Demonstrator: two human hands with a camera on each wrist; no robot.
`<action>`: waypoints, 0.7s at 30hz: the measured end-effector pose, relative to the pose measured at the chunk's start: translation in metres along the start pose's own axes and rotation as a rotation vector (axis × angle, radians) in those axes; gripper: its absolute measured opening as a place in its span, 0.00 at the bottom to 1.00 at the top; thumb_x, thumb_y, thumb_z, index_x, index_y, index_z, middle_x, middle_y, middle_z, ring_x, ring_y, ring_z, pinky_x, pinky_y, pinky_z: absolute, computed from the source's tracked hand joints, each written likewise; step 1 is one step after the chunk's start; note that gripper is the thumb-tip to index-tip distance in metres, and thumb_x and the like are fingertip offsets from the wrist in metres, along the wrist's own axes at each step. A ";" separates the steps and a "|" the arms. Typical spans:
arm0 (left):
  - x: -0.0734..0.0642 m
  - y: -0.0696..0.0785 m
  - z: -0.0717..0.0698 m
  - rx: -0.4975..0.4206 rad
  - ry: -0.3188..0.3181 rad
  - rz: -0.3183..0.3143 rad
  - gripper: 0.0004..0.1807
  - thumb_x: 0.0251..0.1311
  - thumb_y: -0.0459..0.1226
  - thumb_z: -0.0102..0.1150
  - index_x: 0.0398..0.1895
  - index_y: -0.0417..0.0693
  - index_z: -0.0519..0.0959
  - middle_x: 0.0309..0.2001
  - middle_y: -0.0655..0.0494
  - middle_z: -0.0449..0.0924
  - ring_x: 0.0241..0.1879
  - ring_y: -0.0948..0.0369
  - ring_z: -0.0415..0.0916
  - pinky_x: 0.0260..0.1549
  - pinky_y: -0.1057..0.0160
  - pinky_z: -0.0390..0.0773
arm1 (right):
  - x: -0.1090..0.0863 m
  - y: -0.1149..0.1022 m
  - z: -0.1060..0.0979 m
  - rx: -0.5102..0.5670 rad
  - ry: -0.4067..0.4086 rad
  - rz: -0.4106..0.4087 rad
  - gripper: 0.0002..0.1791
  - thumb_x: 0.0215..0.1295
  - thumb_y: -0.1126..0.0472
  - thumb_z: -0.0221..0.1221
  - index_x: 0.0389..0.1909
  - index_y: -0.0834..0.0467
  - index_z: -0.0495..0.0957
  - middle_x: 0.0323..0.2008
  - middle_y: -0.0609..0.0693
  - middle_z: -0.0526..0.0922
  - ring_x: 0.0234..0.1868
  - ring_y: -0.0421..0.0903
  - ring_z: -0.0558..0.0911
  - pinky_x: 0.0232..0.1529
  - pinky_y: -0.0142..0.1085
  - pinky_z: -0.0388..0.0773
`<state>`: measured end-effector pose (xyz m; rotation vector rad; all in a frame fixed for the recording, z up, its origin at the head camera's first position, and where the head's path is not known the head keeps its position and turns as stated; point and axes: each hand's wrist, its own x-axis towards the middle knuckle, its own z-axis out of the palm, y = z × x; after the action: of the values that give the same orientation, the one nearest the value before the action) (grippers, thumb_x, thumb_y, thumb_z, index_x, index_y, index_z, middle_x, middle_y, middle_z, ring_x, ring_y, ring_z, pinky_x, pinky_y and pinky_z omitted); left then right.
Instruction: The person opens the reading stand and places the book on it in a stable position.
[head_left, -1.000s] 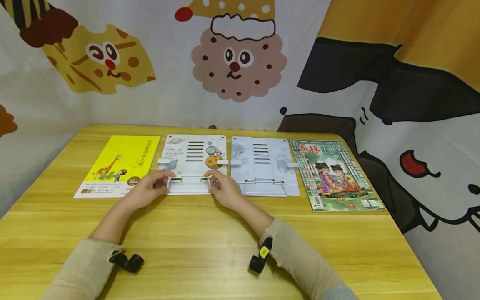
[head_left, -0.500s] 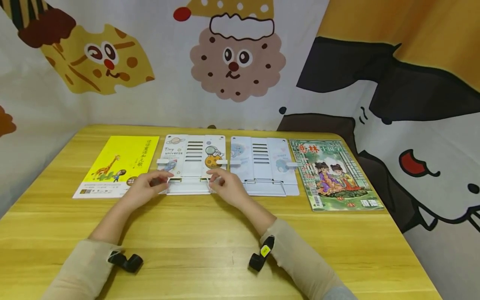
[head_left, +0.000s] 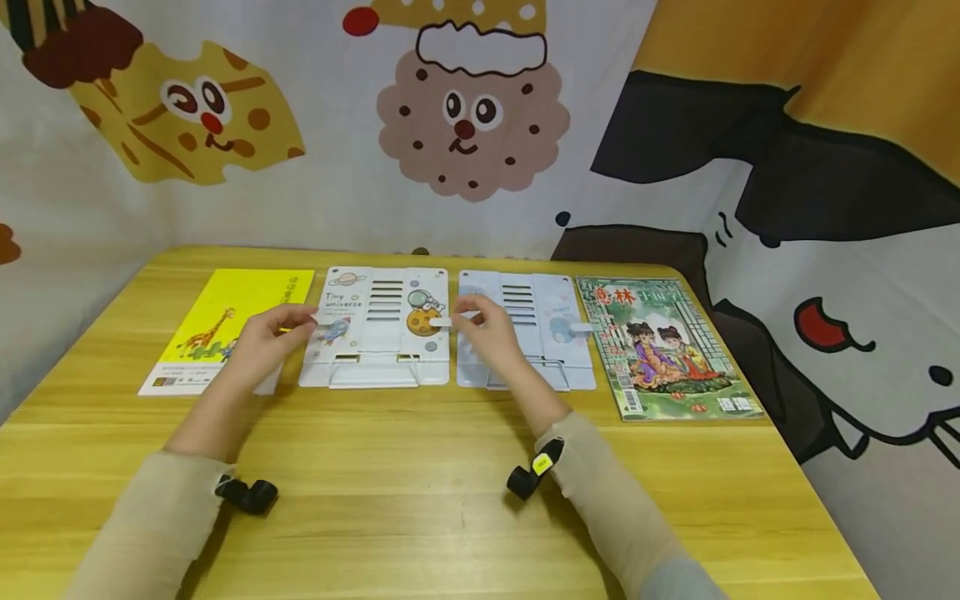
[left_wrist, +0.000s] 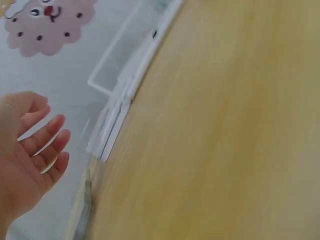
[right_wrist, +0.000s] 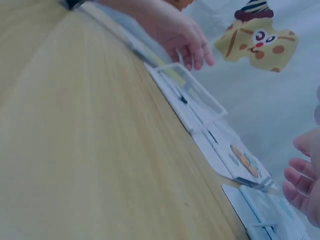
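A white book stand [head_left: 386, 333] printed "Tiny universe" lies on the table between my hands. Its wire bracket [right_wrist: 200, 92] juts up from the lower edge in the right wrist view. My left hand [head_left: 266, 337] hovers at the stand's left white tab, above the yellow book [head_left: 202, 333], fingers loosely bent. My right hand [head_left: 491, 333] is beside the right white tab [head_left: 441, 322], over a pale blue book stand [head_left: 577, 367] that it partly covers. Both hands look free of the stands in the wrist views; fingertip contact with the tabs cannot be made out.
A green illustrated magazine [head_left: 678, 358] lies at the table's right. Wooden tabletop [head_left: 420, 492] stretches in front of the stands. Behind hangs a cartoon-printed curtain [head_left: 315, 217]. Each sleeve carries a black wrist camera, such as the left one [head_left: 247, 495].
Both hands have left the first stand's wire bracket. They have moved up and apart to its side tabs, the right one now over the blue stand. The view has shifted slightly.
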<state>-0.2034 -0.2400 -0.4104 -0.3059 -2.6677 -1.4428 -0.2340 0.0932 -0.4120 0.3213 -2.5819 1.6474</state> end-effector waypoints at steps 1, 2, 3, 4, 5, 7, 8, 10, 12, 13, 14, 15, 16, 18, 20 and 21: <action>0.004 0.000 -0.001 0.002 -0.003 -0.005 0.21 0.69 0.41 0.52 0.59 0.36 0.74 0.47 0.41 0.78 0.44 0.56 0.72 0.40 0.69 0.71 | 0.003 0.001 -0.001 -0.010 -0.006 0.004 0.17 0.65 0.63 0.60 0.54 0.62 0.77 0.47 0.54 0.81 0.35 0.47 0.76 0.28 0.37 0.77; 0.007 0.001 -0.002 0.011 -0.011 -0.010 0.22 0.69 0.41 0.52 0.60 0.36 0.73 0.48 0.40 0.78 0.45 0.54 0.72 0.41 0.66 0.72 | 0.006 0.001 -0.001 -0.023 -0.014 0.010 0.18 0.65 0.63 0.60 0.55 0.62 0.76 0.47 0.54 0.81 0.34 0.47 0.76 0.27 0.37 0.77; 0.011 0.001 -0.003 0.022 -0.020 -0.018 0.23 0.69 0.42 0.52 0.60 0.35 0.72 0.49 0.39 0.77 0.47 0.51 0.71 0.42 0.62 0.72 | 0.008 0.002 -0.001 -0.038 -0.022 0.013 0.18 0.66 0.62 0.60 0.56 0.62 0.76 0.48 0.54 0.80 0.34 0.47 0.76 0.27 0.36 0.76; 0.015 0.001 -0.004 0.033 -0.030 -0.026 0.23 0.70 0.42 0.51 0.61 0.35 0.71 0.50 0.39 0.76 0.49 0.48 0.71 0.43 0.59 0.72 | 0.011 0.003 -0.002 -0.055 -0.032 0.016 0.18 0.66 0.62 0.60 0.56 0.61 0.76 0.48 0.53 0.80 0.34 0.47 0.76 0.27 0.36 0.76; 0.018 0.001 -0.005 0.048 -0.038 -0.034 0.24 0.70 0.42 0.51 0.62 0.35 0.70 0.51 0.38 0.76 0.51 0.46 0.70 0.44 0.54 0.72 | 0.014 0.004 -0.002 -0.066 -0.043 0.019 0.19 0.66 0.61 0.60 0.57 0.61 0.76 0.49 0.53 0.80 0.33 0.46 0.76 0.27 0.36 0.75; 0.025 0.001 -0.008 0.076 -0.053 -0.060 0.25 0.70 0.42 0.51 0.63 0.35 0.69 0.53 0.37 0.74 0.54 0.43 0.68 0.46 0.48 0.71 | 0.020 0.005 -0.002 -0.078 -0.072 0.028 0.20 0.66 0.61 0.60 0.58 0.60 0.75 0.51 0.52 0.79 0.34 0.47 0.76 0.28 0.37 0.76; 0.029 0.000 -0.009 0.083 -0.062 -0.072 0.25 0.70 0.42 0.50 0.64 0.35 0.68 0.54 0.37 0.73 0.55 0.42 0.67 0.48 0.46 0.70 | 0.024 0.006 -0.002 -0.078 -0.086 0.031 0.20 0.66 0.60 0.60 0.58 0.60 0.75 0.51 0.52 0.78 0.34 0.47 0.77 0.28 0.37 0.76; 0.035 -0.001 -0.010 0.092 -0.077 -0.100 0.26 0.70 0.42 0.50 0.65 0.36 0.67 0.57 0.36 0.71 0.57 0.41 0.65 0.49 0.44 0.69 | 0.031 0.007 -0.002 -0.090 -0.103 0.036 0.20 0.66 0.60 0.60 0.57 0.61 0.75 0.51 0.53 0.78 0.35 0.48 0.77 0.30 0.37 0.77; 0.041 -0.002 -0.010 0.095 -0.097 -0.129 0.27 0.70 0.43 0.50 0.67 0.37 0.65 0.59 0.37 0.69 0.57 0.41 0.64 0.49 0.45 0.70 | 0.037 0.007 -0.003 -0.107 -0.105 0.043 0.20 0.66 0.61 0.60 0.58 0.61 0.75 0.49 0.53 0.79 0.39 0.48 0.78 0.35 0.38 0.77; 0.044 -0.003 -0.009 0.096 -0.108 -0.140 0.28 0.70 0.44 0.50 0.68 0.38 0.64 0.59 0.37 0.68 0.57 0.41 0.64 0.48 0.45 0.71 | 0.040 0.006 -0.003 -0.119 -0.106 0.048 0.21 0.66 0.61 0.60 0.58 0.60 0.75 0.49 0.53 0.79 0.42 0.48 0.77 0.37 0.38 0.77; 0.046 -0.004 -0.009 0.100 -0.119 -0.152 0.29 0.70 0.44 0.50 0.68 0.38 0.63 0.60 0.37 0.67 0.57 0.41 0.64 0.48 0.45 0.71 | 0.042 0.006 -0.004 -0.135 -0.107 0.054 0.21 0.66 0.60 0.60 0.58 0.60 0.74 0.48 0.53 0.79 0.44 0.48 0.77 0.40 0.39 0.77; 0.049 -0.004 -0.008 0.106 -0.129 -0.169 0.30 0.70 0.45 0.50 0.69 0.39 0.63 0.61 0.37 0.66 0.57 0.42 0.63 0.48 0.46 0.71 | 0.045 0.005 -0.004 -0.154 -0.109 0.057 0.21 0.65 0.60 0.61 0.59 0.60 0.74 0.47 0.52 0.80 0.47 0.49 0.77 0.43 0.39 0.76; 0.051 -0.005 -0.007 0.112 -0.136 -0.182 0.30 0.70 0.45 0.50 0.70 0.40 0.62 0.61 0.37 0.66 0.57 0.41 0.63 0.49 0.46 0.71 | 0.048 0.005 -0.004 -0.166 -0.112 0.061 0.22 0.65 0.60 0.61 0.60 0.59 0.74 0.47 0.52 0.80 0.49 0.49 0.76 0.45 0.40 0.76; 0.055 -0.006 -0.006 0.123 -0.144 -0.211 0.31 0.70 0.46 0.50 0.71 0.41 0.60 0.62 0.37 0.65 0.57 0.41 0.63 0.50 0.45 0.70 | 0.053 0.006 -0.004 -0.180 -0.130 0.069 0.23 0.66 0.59 0.61 0.61 0.58 0.73 0.47 0.52 0.80 0.51 0.49 0.75 0.48 0.41 0.75; 0.058 -0.008 -0.004 0.120 -0.151 -0.237 0.31 0.70 0.46 0.50 0.71 0.42 0.59 0.62 0.37 0.63 0.57 0.41 0.63 0.53 0.44 0.68 | 0.059 0.010 -0.002 -0.188 -0.148 0.075 0.24 0.65 0.58 0.61 0.62 0.58 0.73 0.48 0.52 0.80 0.52 0.49 0.75 0.50 0.42 0.73; 0.060 -0.010 -0.003 0.115 -0.155 -0.247 0.32 0.70 0.46 0.50 0.72 0.42 0.59 0.63 0.37 0.63 0.58 0.41 0.62 0.54 0.43 0.67 | 0.062 0.013 -0.002 -0.188 -0.152 0.078 0.25 0.65 0.58 0.62 0.62 0.58 0.73 0.47 0.52 0.80 0.52 0.49 0.76 0.51 0.41 0.73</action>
<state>-0.2638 -0.2396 -0.4061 -0.0830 -2.9895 -1.3689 -0.2969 0.0914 -0.4129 0.3504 -2.8705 1.4383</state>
